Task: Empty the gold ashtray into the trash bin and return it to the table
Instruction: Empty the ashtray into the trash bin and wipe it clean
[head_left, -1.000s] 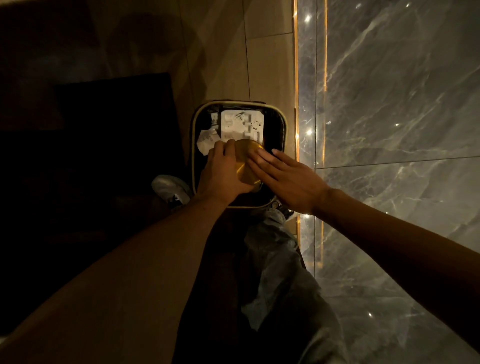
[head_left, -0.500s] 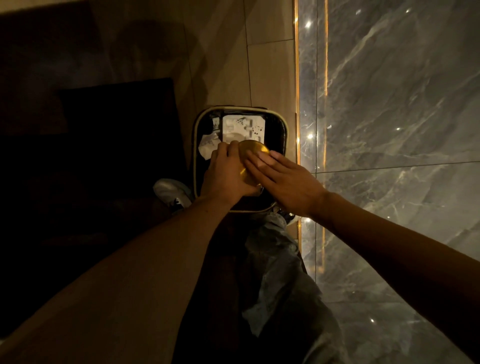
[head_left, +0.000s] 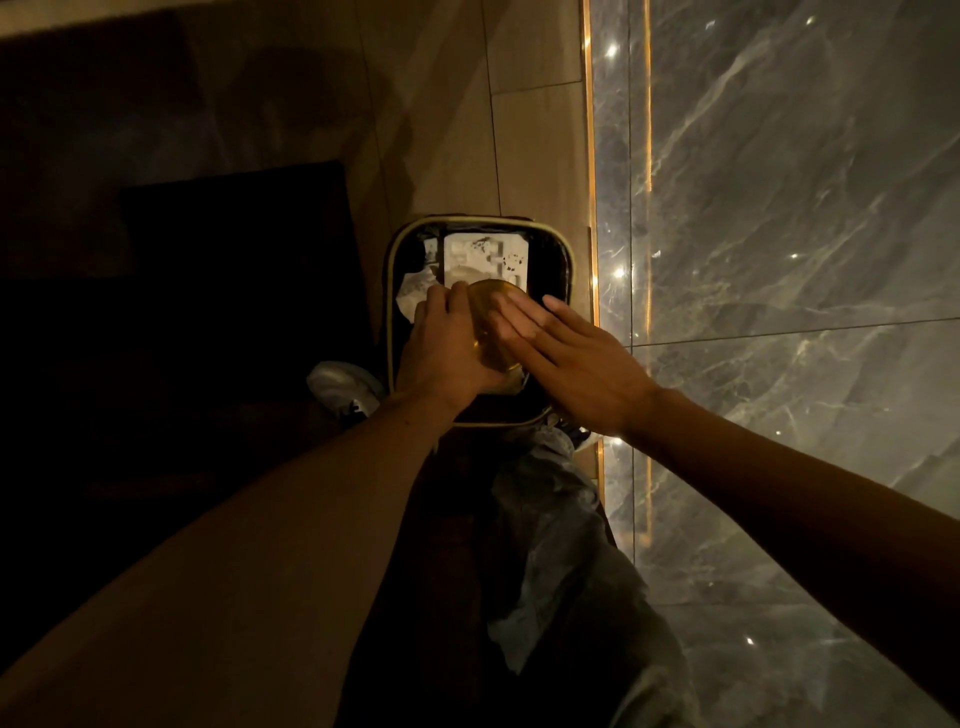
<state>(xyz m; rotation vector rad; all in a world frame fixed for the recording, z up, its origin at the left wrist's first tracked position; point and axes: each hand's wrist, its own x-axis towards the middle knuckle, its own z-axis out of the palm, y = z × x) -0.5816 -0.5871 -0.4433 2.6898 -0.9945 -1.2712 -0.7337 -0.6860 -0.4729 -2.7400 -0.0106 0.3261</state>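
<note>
Two bare hands meet over the trash bin (head_left: 566, 260), a dark square container with a pale gold rim standing on the tan floor (head_left: 535, 156) just beside a grey marble wall (head_left: 779, 208). From where I watch, the left hand (head_left: 447, 348) has its grip closed around the gold ashtray (head_left: 491, 306), holding it above the bin's open mouth, near the bin's centre; I cannot tell how far the ashtray is tipped. The right hand (head_left: 576, 358) lies flat with its fingers (head_left: 519, 317) spread straight, pressed against the ashtray's right side and clasping nothing. Inside the bin, beyond the ashtray, sit a white printed sheet (head_left: 485, 254) and a crumpled white scrap (head_left: 413, 296). On the near side of the bin I see a grey trouser leg (head_left: 561, 545), and to the bin's left, a light shoe (head_left: 337, 384) at the edge of a dark, unlit area.
</note>
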